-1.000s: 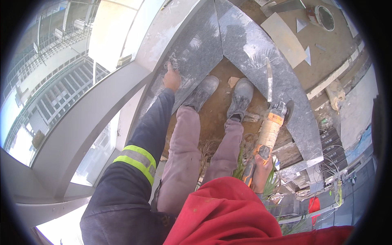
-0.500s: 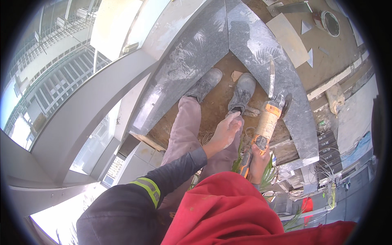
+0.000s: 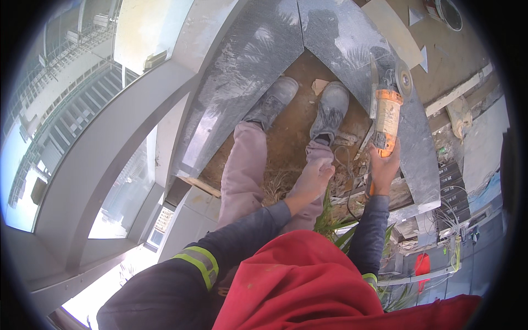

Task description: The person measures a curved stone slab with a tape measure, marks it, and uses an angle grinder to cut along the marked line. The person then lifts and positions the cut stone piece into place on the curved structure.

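My right hand [image 3: 383,163] is closed around the rear of an angle grinder [image 3: 388,118] with an orange body wrapped in pale tape. Its round disc [image 3: 405,80] shows at the far end, over the right arm of a dusty grey stone slab [image 3: 415,159]; whether it touches the stone I cannot tell. A dark cord [image 3: 350,201] hangs near that hand. My left hand [image 3: 314,180] is by my right shin with its fingers curled in, and what they hold, if anything, is hidden.
Another grey slab [image 3: 242,71] meets the first at a corner beyond my shoes [image 3: 333,107]. A curved pale metal frame [image 3: 126,110] stands at left. Planks [image 3: 459,91], a bucket [image 3: 448,15] and stacked dark boxes [image 3: 452,190] lie at right; green leaves [image 3: 341,236] are near my right arm.
My right hand has moved forward and right with the grinder, and the tool has turned so its disc face shows. My left hand has shifted slightly right, its fingers more curled.
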The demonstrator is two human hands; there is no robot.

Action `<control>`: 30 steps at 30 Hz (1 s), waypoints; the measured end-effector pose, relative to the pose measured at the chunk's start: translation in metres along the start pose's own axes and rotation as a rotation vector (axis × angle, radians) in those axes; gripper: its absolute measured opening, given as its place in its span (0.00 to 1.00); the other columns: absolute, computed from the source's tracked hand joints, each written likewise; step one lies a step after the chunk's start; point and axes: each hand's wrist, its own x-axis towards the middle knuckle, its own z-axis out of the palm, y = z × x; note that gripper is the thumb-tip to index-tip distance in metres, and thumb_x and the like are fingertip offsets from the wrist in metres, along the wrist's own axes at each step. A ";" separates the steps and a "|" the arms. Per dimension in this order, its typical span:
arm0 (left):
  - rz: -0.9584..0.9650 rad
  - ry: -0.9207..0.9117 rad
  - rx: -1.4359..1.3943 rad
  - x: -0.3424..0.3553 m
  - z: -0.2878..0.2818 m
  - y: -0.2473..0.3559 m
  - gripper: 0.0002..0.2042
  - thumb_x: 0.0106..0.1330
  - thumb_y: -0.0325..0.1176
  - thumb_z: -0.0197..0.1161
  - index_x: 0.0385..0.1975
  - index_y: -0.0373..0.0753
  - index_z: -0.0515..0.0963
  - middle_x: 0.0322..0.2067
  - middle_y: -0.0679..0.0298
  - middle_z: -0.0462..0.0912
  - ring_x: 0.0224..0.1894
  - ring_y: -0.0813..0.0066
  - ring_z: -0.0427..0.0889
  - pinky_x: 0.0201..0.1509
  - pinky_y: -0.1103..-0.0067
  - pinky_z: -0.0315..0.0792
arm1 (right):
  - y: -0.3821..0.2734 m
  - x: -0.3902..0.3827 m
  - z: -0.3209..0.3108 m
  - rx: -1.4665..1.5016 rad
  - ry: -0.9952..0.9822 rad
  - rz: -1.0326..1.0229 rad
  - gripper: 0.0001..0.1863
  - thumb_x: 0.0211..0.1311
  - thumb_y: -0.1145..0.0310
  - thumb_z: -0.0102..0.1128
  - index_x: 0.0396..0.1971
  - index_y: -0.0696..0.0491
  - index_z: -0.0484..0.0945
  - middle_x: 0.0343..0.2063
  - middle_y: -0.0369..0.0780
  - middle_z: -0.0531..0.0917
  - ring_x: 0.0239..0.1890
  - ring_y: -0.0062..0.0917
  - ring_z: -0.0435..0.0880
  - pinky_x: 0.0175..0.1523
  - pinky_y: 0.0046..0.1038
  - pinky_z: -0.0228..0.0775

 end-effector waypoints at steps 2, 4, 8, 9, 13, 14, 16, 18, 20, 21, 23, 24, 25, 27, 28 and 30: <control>-0.024 -0.001 0.015 0.002 -0.004 0.003 0.19 0.74 0.41 0.61 0.55 0.31 0.77 0.44 0.46 0.85 0.47 0.52 0.85 0.53 0.65 0.76 | -0.005 0.012 -0.001 -0.059 -0.009 0.000 0.43 0.55 0.71 0.76 0.68 0.68 0.64 0.55 0.57 0.82 0.54 0.36 0.85 0.59 0.34 0.75; -0.024 0.004 0.061 -0.001 -0.005 0.007 0.19 0.74 0.41 0.61 0.55 0.32 0.78 0.44 0.45 0.85 0.47 0.51 0.85 0.53 0.65 0.76 | -0.003 0.022 -0.003 -0.092 0.006 -0.054 0.43 0.55 0.71 0.76 0.68 0.68 0.64 0.56 0.57 0.81 0.56 0.38 0.84 0.60 0.35 0.75; -0.041 -0.034 0.086 0.003 -0.003 0.002 0.20 0.74 0.42 0.61 0.56 0.31 0.77 0.46 0.45 0.85 0.49 0.51 0.85 0.55 0.65 0.76 | 0.024 0.042 0.000 -0.171 0.049 -0.138 0.45 0.56 0.70 0.77 0.71 0.65 0.63 0.61 0.55 0.79 0.60 0.37 0.81 0.63 0.34 0.72; -0.067 -0.040 0.101 0.003 -0.004 0.007 0.21 0.74 0.42 0.61 0.56 0.31 0.77 0.47 0.44 0.85 0.49 0.51 0.85 0.55 0.66 0.76 | 0.031 0.046 0.002 -0.172 0.067 -0.177 0.45 0.56 0.70 0.77 0.70 0.66 0.63 0.60 0.56 0.79 0.60 0.39 0.81 0.63 0.35 0.72; -0.105 -0.046 0.135 0.006 -0.008 0.017 0.22 0.74 0.43 0.61 0.57 0.31 0.78 0.48 0.43 0.85 0.51 0.50 0.85 0.57 0.66 0.76 | 0.053 0.059 0.011 -0.213 0.106 -0.231 0.46 0.54 0.68 0.78 0.70 0.66 0.64 0.61 0.58 0.77 0.62 0.46 0.80 0.65 0.40 0.72; -0.094 -0.038 0.132 0.006 -0.007 0.017 0.22 0.74 0.43 0.61 0.57 0.31 0.78 0.48 0.43 0.85 0.50 0.50 0.85 0.57 0.66 0.76 | 0.058 0.060 0.013 -0.232 0.107 -0.219 0.46 0.54 0.68 0.78 0.70 0.66 0.64 0.62 0.58 0.77 0.63 0.47 0.79 0.66 0.40 0.72; -0.072 -0.026 0.122 0.007 -0.005 0.014 0.21 0.74 0.43 0.61 0.57 0.32 0.78 0.47 0.43 0.85 0.49 0.50 0.86 0.56 0.66 0.76 | 0.074 0.065 0.015 -0.282 0.126 -0.275 0.46 0.52 0.68 0.79 0.70 0.64 0.64 0.63 0.56 0.76 0.64 0.48 0.78 0.66 0.41 0.71; -0.076 -0.032 0.107 0.008 -0.004 0.011 0.21 0.74 0.43 0.61 0.57 0.31 0.78 0.47 0.43 0.85 0.49 0.51 0.86 0.56 0.66 0.76 | 0.086 0.070 0.014 -0.323 0.123 -0.298 0.47 0.51 0.68 0.79 0.70 0.62 0.64 0.63 0.54 0.76 0.65 0.48 0.76 0.67 0.42 0.70; -0.089 -0.035 0.096 0.008 -0.003 0.009 0.21 0.74 0.42 0.61 0.57 0.31 0.78 0.47 0.44 0.85 0.49 0.51 0.86 0.56 0.65 0.76 | 0.094 0.075 0.011 -0.355 0.098 -0.288 0.47 0.50 0.68 0.79 0.71 0.60 0.64 0.63 0.53 0.75 0.65 0.47 0.75 0.67 0.42 0.69; -0.098 -0.034 0.096 0.008 -0.002 0.009 0.21 0.74 0.42 0.61 0.57 0.32 0.78 0.46 0.44 0.86 0.49 0.51 0.86 0.55 0.65 0.76 | 0.097 0.078 0.011 -0.361 0.092 -0.280 0.47 0.50 0.68 0.79 0.70 0.59 0.64 0.62 0.53 0.75 0.65 0.47 0.75 0.67 0.42 0.69; -0.106 -0.037 0.087 0.009 -0.003 0.009 0.21 0.74 0.42 0.61 0.56 0.32 0.77 0.46 0.44 0.86 0.49 0.51 0.86 0.55 0.65 0.76 | 0.105 0.085 0.007 -0.373 0.078 -0.263 0.47 0.49 0.68 0.79 0.70 0.58 0.65 0.61 0.52 0.76 0.64 0.47 0.75 0.67 0.42 0.69; -0.108 -0.042 0.078 0.009 -0.003 0.010 0.20 0.74 0.42 0.61 0.56 0.32 0.77 0.45 0.44 0.85 0.49 0.51 0.86 0.55 0.65 0.76 | 0.108 0.087 0.007 -0.379 0.081 -0.279 0.47 0.49 0.67 0.79 0.70 0.58 0.65 0.61 0.52 0.76 0.64 0.47 0.76 0.67 0.42 0.69; -0.111 -0.047 0.068 0.008 -0.003 0.011 0.20 0.74 0.42 0.61 0.56 0.32 0.77 0.45 0.44 0.85 0.49 0.51 0.86 0.55 0.65 0.76 | 0.111 0.088 0.007 -0.384 0.084 -0.294 0.47 0.49 0.67 0.79 0.70 0.58 0.65 0.61 0.52 0.76 0.64 0.48 0.76 0.66 0.43 0.69; -0.106 -0.032 0.080 0.008 -0.002 0.011 0.19 0.74 0.41 0.61 0.55 0.33 0.78 0.44 0.44 0.85 0.49 0.52 0.86 0.55 0.66 0.76 | 0.116 0.091 0.009 -0.411 0.093 -0.301 0.47 0.49 0.66 0.80 0.69 0.59 0.65 0.60 0.52 0.77 0.63 0.48 0.76 0.66 0.43 0.70; -0.104 -0.025 0.085 0.009 -0.002 0.010 0.18 0.74 0.41 0.61 0.55 0.33 0.78 0.44 0.44 0.85 0.49 0.52 0.86 0.55 0.66 0.76 | 0.118 0.093 0.011 -0.432 0.099 -0.293 0.47 0.48 0.66 0.80 0.69 0.59 0.66 0.59 0.51 0.77 0.63 0.48 0.76 0.66 0.44 0.70; -0.084 -0.020 0.062 0.008 0.001 0.008 0.18 0.74 0.40 0.61 0.54 0.33 0.78 0.43 0.45 0.85 0.48 0.52 0.86 0.53 0.66 0.76 | 0.119 0.095 0.015 -0.485 0.104 -0.257 0.46 0.48 0.65 0.81 0.68 0.59 0.67 0.59 0.52 0.78 0.62 0.48 0.77 0.65 0.44 0.70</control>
